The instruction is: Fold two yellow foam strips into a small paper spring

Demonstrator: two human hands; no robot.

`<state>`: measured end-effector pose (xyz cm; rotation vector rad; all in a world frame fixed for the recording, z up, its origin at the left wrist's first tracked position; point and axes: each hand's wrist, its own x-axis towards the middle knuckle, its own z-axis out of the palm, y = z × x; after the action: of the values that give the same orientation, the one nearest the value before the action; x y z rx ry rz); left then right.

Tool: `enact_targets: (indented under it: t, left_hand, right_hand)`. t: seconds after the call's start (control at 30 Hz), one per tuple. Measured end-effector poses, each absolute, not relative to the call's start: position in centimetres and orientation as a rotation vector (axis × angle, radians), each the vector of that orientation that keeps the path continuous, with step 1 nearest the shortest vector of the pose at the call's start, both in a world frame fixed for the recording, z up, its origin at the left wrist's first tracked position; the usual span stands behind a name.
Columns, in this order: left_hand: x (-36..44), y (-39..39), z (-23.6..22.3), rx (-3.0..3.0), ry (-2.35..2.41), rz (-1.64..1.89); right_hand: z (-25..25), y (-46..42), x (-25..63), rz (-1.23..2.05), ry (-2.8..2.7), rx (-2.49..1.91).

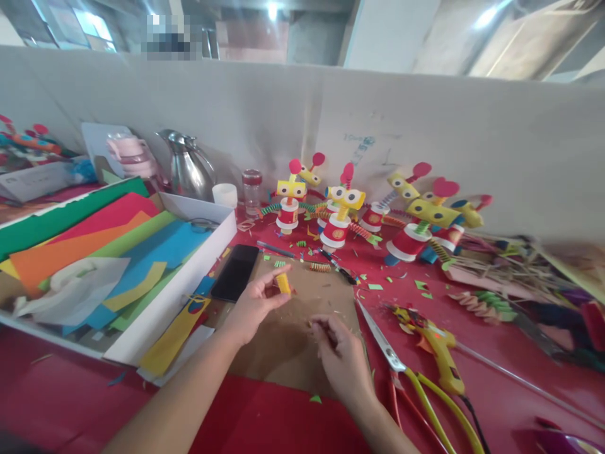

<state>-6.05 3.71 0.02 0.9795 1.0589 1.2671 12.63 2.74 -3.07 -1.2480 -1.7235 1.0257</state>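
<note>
My left hand (pixel 255 304) pinches a small yellow paper roll (pixel 283 283) between thumb and fingers, held just above a brown cardboard sheet (pixel 302 296). My right hand (pixel 341 359) rests lower on the same cardboard with its fingers curled together; what they grip, if anything, is too small to make out. A black phone (pixel 235 272) lies just left of my left hand.
A white tray of coloured paper sheets (pixel 193 277) fills the left. Several paper-cup figures (pixel 336 217) stand at the back wall beside a steel jug (pixel 186 167). Scissors (pixel 406 369) and a yellow glue gun (pixel 439 347) lie right of my hands on the red table.
</note>
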Motion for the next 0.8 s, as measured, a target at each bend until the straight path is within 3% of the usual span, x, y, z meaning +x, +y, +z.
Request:
enact_targets:
  t: [0.17, 0.4, 0.6, 0.67, 0.8]
  left_hand:
    - [-6.4, 2.1, 0.8, 1.02, 0.565, 0.891]
    - [-6.9, 3.7, 1.7, 0.662, 0.714, 1.696]
    - [-7.7, 4.2, 4.2, 0.754, 1.077, 1.942]
    - [-7.1, 4.9, 4.6, 0.981, 1.234, 1.819]
    - [-4.1, 8.6, 2.9, 1.501, 1.45, 1.084]
  right_hand:
    - [-2.2, 2.4, 12.7, 0.983, -1.791, -1.069]
    - [-0.5, 0.9, 13.5, 0.707, -1.678, -1.126]
    - [-0.8, -0.5, 12.2, 0.24, -2.409, -0.46]
    - [-1.1, -0.7, 11.8, 0.132, -2.473, -0.377]
    - [-1.5, -0.6, 11.8, 0.104, -2.493, -0.414]
